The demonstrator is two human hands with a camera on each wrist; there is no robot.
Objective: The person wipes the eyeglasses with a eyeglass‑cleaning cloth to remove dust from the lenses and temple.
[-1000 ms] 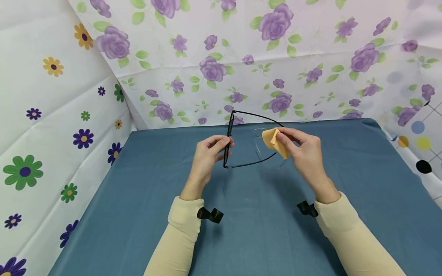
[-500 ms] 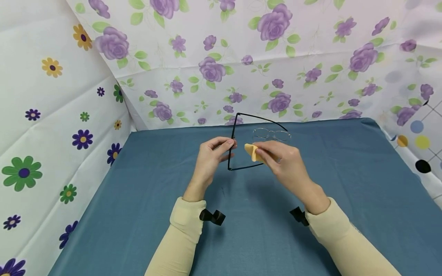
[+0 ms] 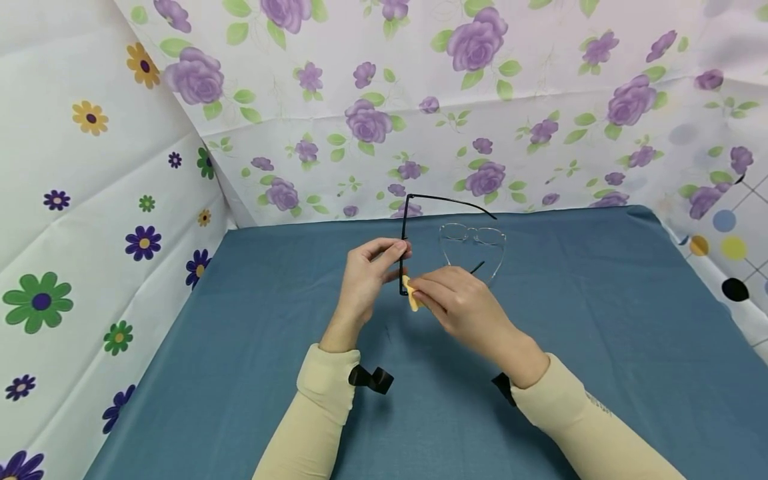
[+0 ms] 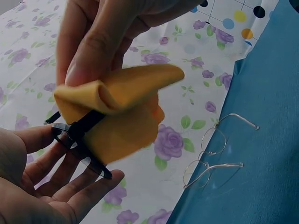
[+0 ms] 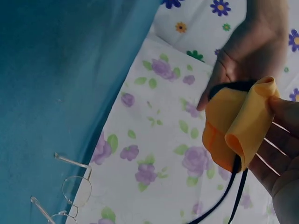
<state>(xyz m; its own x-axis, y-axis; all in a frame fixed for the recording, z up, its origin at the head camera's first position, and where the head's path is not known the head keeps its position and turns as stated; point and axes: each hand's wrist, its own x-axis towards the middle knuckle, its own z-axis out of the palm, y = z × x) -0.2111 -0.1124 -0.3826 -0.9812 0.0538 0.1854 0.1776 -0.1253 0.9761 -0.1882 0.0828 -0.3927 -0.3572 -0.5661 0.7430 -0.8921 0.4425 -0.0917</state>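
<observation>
Black-framed glasses are held above the table, and my left hand pinches the front frame near its middle. Between the fingers of my right hand is a yellow cloth, against the near end of that frame, around the hinge. In the left wrist view the cloth wraps over part of the black frame. From the right wrist the cloth is seen with both black temples coming out below it. My right hand hides most of the near temple in the head view.
Thin wire-framed glasses rest on the blue tablecloth behind my right hand. White flowered cloth hangs along the back, and another flowered sheet stands at the left.
My right hand has moved left and down with the yellow cloth, from beside the temples to the near end of the black frame. The wire glasses are less covered. My left hand has shifted only slightly.
</observation>
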